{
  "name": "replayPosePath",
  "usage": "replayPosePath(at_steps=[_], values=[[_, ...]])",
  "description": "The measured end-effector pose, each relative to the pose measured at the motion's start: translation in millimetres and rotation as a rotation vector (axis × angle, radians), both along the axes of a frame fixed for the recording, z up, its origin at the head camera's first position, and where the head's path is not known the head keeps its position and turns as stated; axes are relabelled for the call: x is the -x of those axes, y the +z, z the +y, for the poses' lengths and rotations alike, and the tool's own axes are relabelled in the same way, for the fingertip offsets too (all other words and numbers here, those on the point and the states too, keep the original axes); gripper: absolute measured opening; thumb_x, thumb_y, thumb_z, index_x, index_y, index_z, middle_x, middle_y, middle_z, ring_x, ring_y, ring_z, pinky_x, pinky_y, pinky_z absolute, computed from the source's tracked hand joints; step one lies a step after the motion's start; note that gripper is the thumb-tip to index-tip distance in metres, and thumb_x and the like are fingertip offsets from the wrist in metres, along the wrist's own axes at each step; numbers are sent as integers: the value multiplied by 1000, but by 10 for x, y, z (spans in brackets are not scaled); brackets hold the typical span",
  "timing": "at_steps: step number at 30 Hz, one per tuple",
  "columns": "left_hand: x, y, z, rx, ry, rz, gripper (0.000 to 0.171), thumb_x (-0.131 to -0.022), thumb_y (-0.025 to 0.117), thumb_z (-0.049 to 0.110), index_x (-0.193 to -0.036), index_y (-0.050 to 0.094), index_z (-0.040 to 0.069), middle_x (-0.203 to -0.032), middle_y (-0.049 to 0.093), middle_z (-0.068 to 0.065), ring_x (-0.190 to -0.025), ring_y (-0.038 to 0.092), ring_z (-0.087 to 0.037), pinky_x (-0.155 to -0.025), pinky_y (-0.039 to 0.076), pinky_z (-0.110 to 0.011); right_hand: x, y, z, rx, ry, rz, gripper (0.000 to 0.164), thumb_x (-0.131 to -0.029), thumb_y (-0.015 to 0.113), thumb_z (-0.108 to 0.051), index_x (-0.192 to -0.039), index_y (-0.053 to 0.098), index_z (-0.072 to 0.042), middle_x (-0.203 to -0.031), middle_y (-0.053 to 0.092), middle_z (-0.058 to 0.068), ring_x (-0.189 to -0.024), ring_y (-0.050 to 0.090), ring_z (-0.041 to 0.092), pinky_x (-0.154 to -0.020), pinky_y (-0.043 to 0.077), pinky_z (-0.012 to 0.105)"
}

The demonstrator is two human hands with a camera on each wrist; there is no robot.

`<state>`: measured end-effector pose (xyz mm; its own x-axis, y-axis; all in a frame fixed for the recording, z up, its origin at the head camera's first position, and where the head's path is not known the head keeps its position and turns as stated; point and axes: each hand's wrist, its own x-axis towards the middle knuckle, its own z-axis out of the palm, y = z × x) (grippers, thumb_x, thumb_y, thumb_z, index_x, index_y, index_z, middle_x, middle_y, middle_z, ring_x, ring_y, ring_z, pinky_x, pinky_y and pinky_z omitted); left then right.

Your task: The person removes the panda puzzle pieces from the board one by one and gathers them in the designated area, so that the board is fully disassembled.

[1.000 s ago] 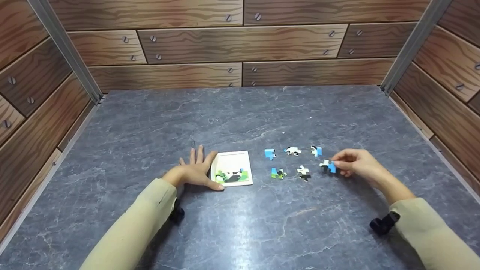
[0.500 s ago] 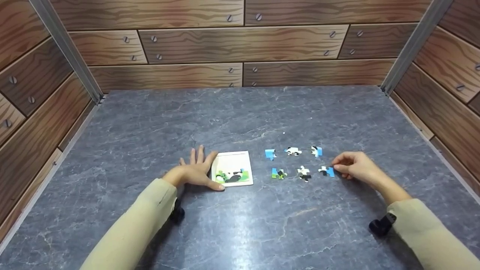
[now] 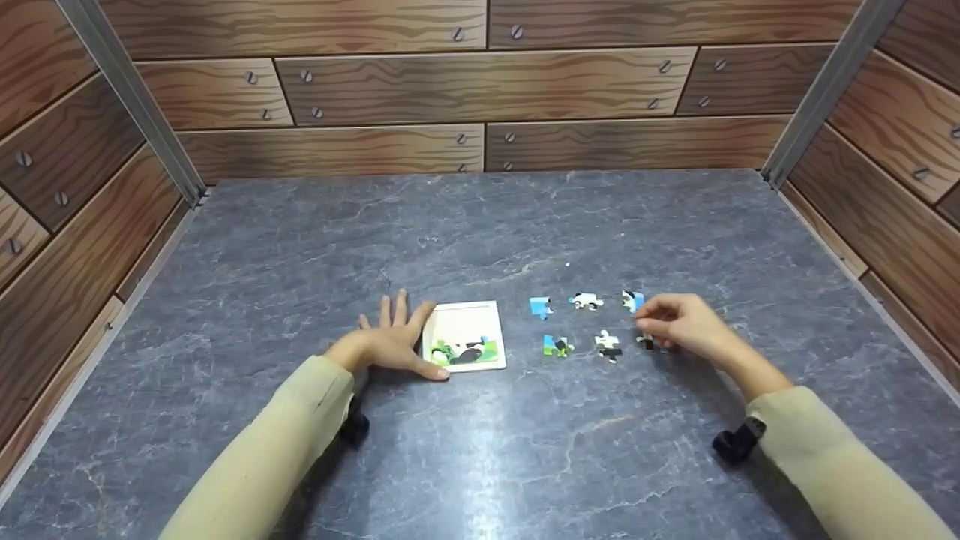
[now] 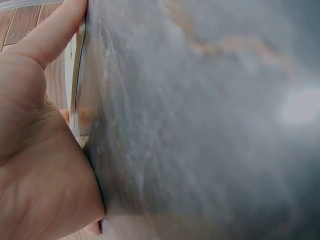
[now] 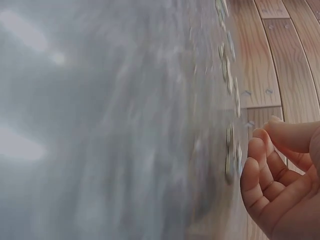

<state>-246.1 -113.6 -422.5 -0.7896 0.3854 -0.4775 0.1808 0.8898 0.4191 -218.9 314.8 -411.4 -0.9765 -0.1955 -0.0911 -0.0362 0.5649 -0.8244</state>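
Note:
My left hand [image 3: 386,346] rests with spread, straight fingers at the left edge of a white puzzle board [image 3: 465,321]. Its thumb lies by the near left corner. A green, black and white picture strip [image 3: 465,351] fills the near part of the board. My right hand [image 3: 690,326] hovers with loosely bent fingers near a blue, black and white puzzle piece [image 3: 632,301]. In the right wrist view nothing shows between the thumb and fingers [image 5: 256,145]. Below them, another puzzle piece [image 3: 645,342] is partly hidden by the hand.
Between board and right hand lie a blue piece [image 3: 540,307], a mostly white piece [image 3: 586,301], a green and blue piece [image 3: 557,346] and a white and black piece [image 3: 606,345]. Wood-patterned walls [image 3: 480,86] border the grey marbled table [image 3: 450,240] on three sides.
My right hand has set the right-hand near piece down slightly leftward, let go, and moved left and away from me, over that piece. My left hand and the board stay put.

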Motion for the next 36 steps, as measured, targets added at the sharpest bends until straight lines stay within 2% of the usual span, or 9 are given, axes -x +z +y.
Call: replayPosePath(at_steps=[5, 7, 11, 14, 17, 23, 27, 33, 36], values=[[12, 16, 4, -1, -5, 6, 120, -64, 68, 70, -150, -6, 30, -147, -30, -18, -130, -31, -38, -95, -16, -67, 48, 20, -193, 21, 23, 6, 24, -84, 66, -8, -103, 62, 7, -87, 63, 13, -66, 58, 15, -59, 51, 27], [15, 20, 5, -1, -7, 7, 120, -64, 68, 70, -150, -7, 30, -146, -30, -18, -130, -31, -38, -95, -17, -67, 30, 82, -313, 21, 37, 5, 23, -85, 65, -6, -103, 62, 8, -87, 63, 14, -65, 58, 15, -59, 50, 27], [14, 24, 5, 2, -9, 8, 121, -64, 67, 71, -150, -7, 30, -146, -31, -18, -129, -31, -38, -94, -16, -68, 61, 95, -505, 67, 73, -4, 23, -86, 63, -4, -103, 61, 11, -86, 62, 18, -63, 56, 15, -56, 49, 26], [11, 22, 1, -1, -12, 8, 121, -63, 67, 71, -150, -7, 30, -146, -31, -18, -129, -32, -38, -94, -16, -68, 129, 34, -620, 99, 94, -15, 23, -86, 64, -6, -102, 62, 10, -85, 62, 17, -60, 54, 14, -53, 47, 25], [8, 25, -4, -11, -14, 6, 121, -64, 68, 71, -150, -7, 30, -146, -32, -18, -129, -32, -38, -94, -17, -68, 156, 40, -762, 82, 99, -16, 21, -86, 65, -9, -101, 63, 6, -84, 62, 16, -59, 53, 14, -50, 45, 25], [10, 36, -1, -16, -14, 5, 121, -64, 68, 71, -149, -7, 30, -145, -33, -17, -129, -33, -37, -94, -17, -67, 193, 58, -1013, 85, 140, 33, 19, -85, 66, -10, -98, 66, 3, -83, 63, 10, -62, 56, 18, -55, 48, 29], [14, 28, -2, -11, -18, 10, 121, -63, 67, 71, -150, -7, 30, -146, -32, -17, -129, -32, -38, -94, -17, -68, 205, 34, -1181, 116, 186, 43, 19, -85, 66, -9, -97, 65, 5, -81, 63, 8, -62, 56, 18, -56, 49, 30], [6, 4, -22, -5, -24, 23, 121, -64, 67, 71, -150, -7, 29, -147, -30, -18, -130, -31, -39, -95, -15, -68, 188, 9, -1467, 128, 247, 32, 20, -85, 66, -9, -98, 65, 5, -87, 64, 12, -63, 57, 19, -60, 51, 36], [4, -9, -33, -11, -32, 35, 120, -64, 66, 72, -150, -5, 28, -147, -29, -19, -131, -29, -39, -95, -14, -69, 176, -6, -1586, 118, 269, 26, 18, -85, 66, -8, -97, 66, 4, -85, 63, 10, -62, 56, 17, -58, 50, 33]])
